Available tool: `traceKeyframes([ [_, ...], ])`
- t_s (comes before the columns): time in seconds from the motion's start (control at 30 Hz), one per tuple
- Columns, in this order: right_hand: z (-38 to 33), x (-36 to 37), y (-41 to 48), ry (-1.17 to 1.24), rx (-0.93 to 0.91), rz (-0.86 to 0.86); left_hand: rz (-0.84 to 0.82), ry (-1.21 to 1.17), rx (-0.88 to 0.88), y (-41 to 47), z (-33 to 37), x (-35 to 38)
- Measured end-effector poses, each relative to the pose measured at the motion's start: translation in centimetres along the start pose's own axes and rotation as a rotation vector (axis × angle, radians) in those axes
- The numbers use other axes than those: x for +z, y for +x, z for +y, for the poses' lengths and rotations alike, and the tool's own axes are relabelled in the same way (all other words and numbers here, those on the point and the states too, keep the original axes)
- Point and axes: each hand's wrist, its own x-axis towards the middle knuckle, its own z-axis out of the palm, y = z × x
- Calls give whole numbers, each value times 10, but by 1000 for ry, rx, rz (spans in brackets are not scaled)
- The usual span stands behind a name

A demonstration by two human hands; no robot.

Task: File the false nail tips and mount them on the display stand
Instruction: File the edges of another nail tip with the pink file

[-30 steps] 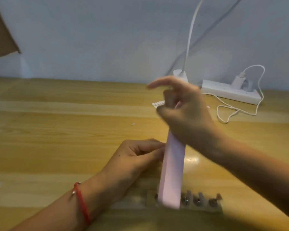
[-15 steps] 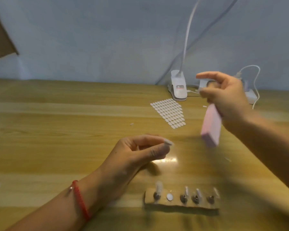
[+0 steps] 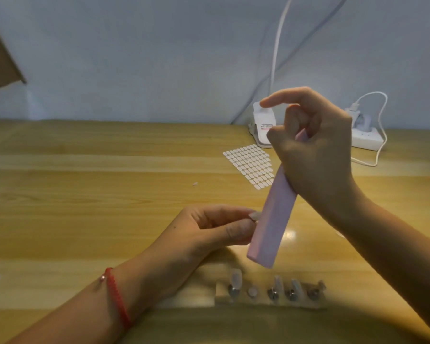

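Wooden table [image 3: 85, 207]; left hand [image 3: 209, 234] pinches nail tip [image 3: 254, 215]; right hand [image 3: 315, 157], pink rectangular block [image 3: 271, 224].

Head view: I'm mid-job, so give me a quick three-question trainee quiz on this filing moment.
1. True or false: the left hand pinches a nail tip at the edge of the pink buffer block.
2. How many positions on the display stand already carry a tip? A: one. B: four. C: seven.
3. Which hand holds the block's upper end?

Key: 1 true. 2 B; the second position from the left shows only a pale dot. 3 the right hand.
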Motion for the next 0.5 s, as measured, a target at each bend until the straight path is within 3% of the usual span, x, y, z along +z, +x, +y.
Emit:
traceKeyframes([
  [0.33,-9,1,9,-20,-68,35,-2,48,-21,1,-1,-1],
  [0.5,-27,17,-16,-20,-147,-229,-25,64,-2,-1,-1,0],
])
